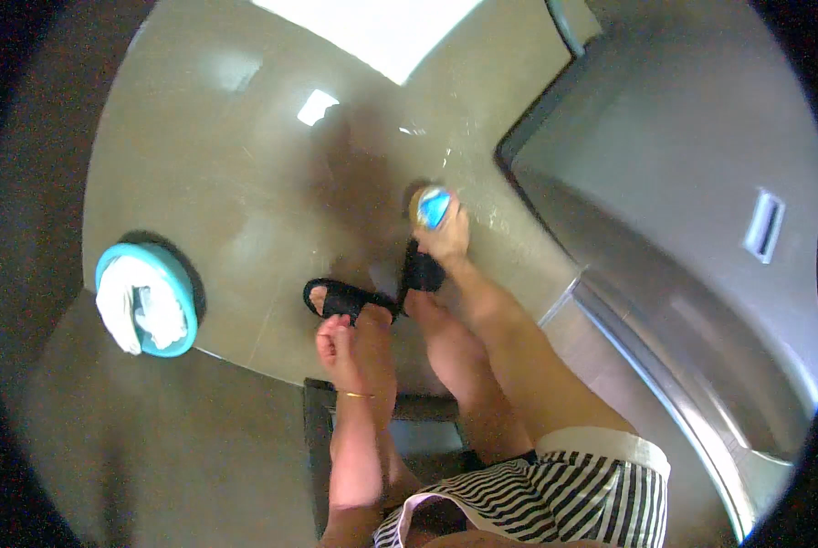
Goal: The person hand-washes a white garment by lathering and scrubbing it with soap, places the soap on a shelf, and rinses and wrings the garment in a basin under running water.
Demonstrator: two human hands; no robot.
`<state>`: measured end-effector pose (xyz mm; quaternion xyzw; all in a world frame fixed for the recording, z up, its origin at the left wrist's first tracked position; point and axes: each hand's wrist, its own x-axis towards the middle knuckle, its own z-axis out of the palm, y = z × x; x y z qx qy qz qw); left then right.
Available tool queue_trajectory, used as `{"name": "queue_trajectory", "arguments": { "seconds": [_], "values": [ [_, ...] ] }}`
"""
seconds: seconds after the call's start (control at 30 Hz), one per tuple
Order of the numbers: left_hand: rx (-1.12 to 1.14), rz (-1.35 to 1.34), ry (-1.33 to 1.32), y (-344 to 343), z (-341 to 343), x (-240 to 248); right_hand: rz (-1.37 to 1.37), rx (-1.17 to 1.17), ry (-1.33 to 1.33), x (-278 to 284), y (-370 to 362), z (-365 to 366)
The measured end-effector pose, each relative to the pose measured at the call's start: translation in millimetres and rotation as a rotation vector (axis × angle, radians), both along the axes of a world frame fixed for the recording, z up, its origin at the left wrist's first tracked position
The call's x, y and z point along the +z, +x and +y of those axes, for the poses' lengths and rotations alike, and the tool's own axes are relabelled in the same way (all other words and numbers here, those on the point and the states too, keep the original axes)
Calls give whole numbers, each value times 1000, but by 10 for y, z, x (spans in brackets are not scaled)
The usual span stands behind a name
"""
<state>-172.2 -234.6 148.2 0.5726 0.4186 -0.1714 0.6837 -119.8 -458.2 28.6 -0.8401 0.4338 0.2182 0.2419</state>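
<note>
Because the right hand (449,236) clasps its side, the container (433,208) shows its blue end mid-frame; the left hand (336,350) curls, seemingly empty.

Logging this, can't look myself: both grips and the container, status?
Right grip closed on container. Left grip curled, nothing visible in it. Black sandal close by; basin with white cloth off left.

Glossy tan floor (217,173), bright white patch (382,27), brown walls (181,429), shiny grey panel (665,137) right
</note>
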Motion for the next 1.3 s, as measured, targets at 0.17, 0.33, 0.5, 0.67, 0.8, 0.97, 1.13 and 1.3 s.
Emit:
{"name": "queue_trajectory", "arguments": {
  "seconds": [0.17,0.33,0.5,0.67,0.8,0.97,1.13,1.3],
  "values": [
    [79,78,-30,-297,-202,747,-181,250,153,1066,-27,656],
    [137,-52,20,15,459,1899,-177,677,213,2436,272,1113],
    [396,-41,-5,-220,1293,2883,-208,1132,193,3620,630,1119],
    [534,-123,90,-634,2050,3813,-210,1484,128,5098,1419,1829],
    [755,-226,148,-1002,2263,4116,-488,1766,120,6033,2091,2642],
    [970,-253,174,-1241,2211,4327,-752,2018,262,7435,2710,3874],
    [1319,-216,194,-1369,2006,4200,-951,2262,237,8543,2993,5167],
    [1629,-373,222,-995,1750,4385,-863,2337,159,8943,3074,6423]
  ]
}}
